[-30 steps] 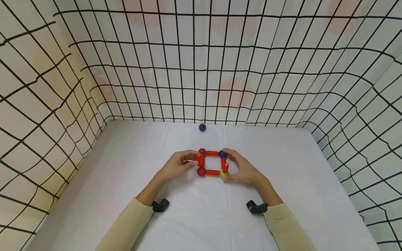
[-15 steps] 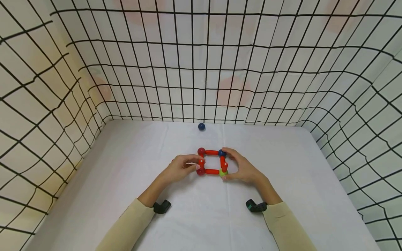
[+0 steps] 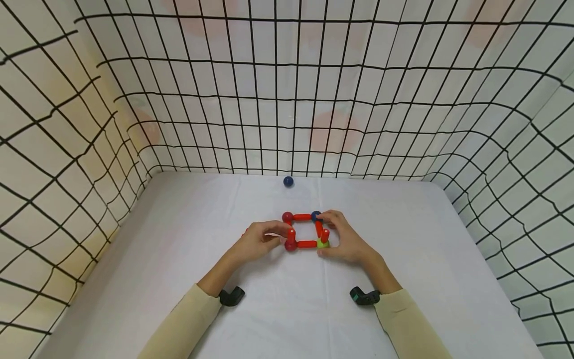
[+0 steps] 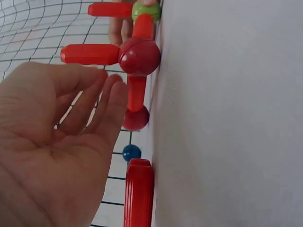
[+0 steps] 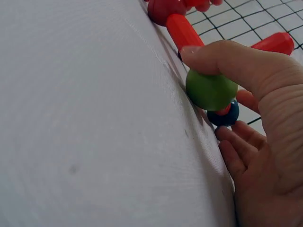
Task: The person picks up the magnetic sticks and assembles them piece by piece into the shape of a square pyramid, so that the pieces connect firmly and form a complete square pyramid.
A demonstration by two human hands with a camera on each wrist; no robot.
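Observation:
A square [image 3: 307,244] of red magnetic rods and balls lies on the table, with two red balls on the left, a blue ball [image 3: 316,216] far right and a green ball [image 4: 147,11] near right. Upright rods rise from the near red ball [image 4: 139,56] and the green one. My left hand [image 3: 257,243] is beside the near-left upright rod [image 4: 90,54]; in the left wrist view its fingertips are just short of it. My right hand [image 3: 347,240] holds the square's right side, thumb [image 5: 222,59] against the green ball and fingers by the blue ball.
Farther back on the white cloth sits a loose blue ball [image 3: 288,181]. One loose red rod [image 4: 138,194] lies on the table, mostly hidden behind my left hand in the head view. Black wire mesh [image 3: 278,99] walls the table's back and sides.
My left hand has moved slightly right and nearer with the red rod, which now stands on the near-left red ball with the fingers off it. The square's near side has shifted slightly right.

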